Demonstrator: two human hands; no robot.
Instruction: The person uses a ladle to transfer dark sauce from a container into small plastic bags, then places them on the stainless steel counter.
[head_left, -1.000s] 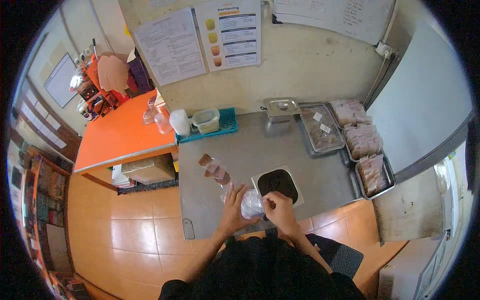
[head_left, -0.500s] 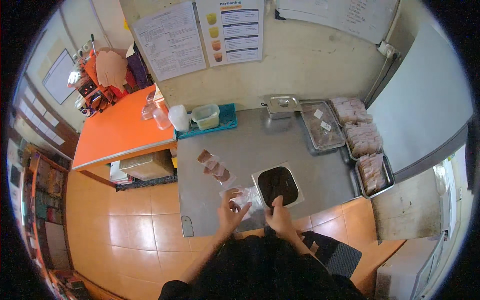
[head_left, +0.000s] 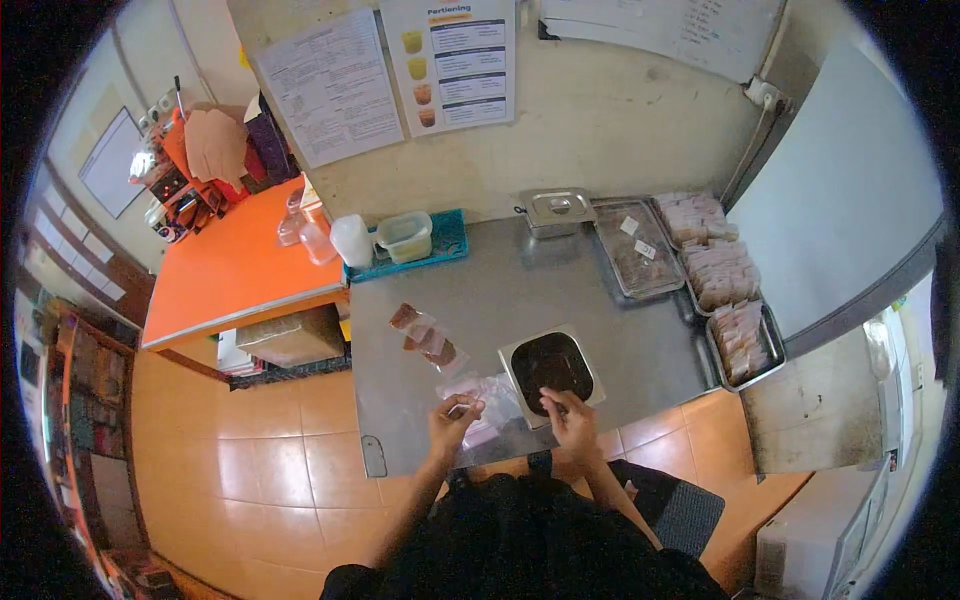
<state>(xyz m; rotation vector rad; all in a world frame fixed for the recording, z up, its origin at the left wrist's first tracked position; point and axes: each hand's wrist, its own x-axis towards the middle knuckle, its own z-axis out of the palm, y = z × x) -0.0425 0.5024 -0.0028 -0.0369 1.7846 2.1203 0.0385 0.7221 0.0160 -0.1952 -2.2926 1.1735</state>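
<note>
A square steel pan (head_left: pixel 523 357) with dark brown contents stands near the table's front edge. My right hand (head_left: pixel 574 428) is over the pan's near side, fingers pinched; whatever they hold is too small to make out. To the pan's left lie loose clear plastic bags (head_left: pixel 497 396). Beside them, my left hand (head_left: pixel 452 424) has thumb and fingertips brought together, and I cannot make out what is between them. Farther back on the left, several filled flat sachets (head_left: pixel 430 340) with reddish-brown contents lie overlapping in a slanting row.
Filled sachets stand packed in trays (head_left: pixel 742 345) along the table's right side. Next to them are a covered flat tray (head_left: pixel 640 250) and a lidded steel container (head_left: pixel 556 212). A teal tray (head_left: pixel 452 238) with tubs sits at the back left, beside an orange table (head_left: pixel 235 275).
My left hand's fingers have gone from spread over the bags to pinched together. My right hand has shifted slightly right, its fingertips now over the pan's near side.
</note>
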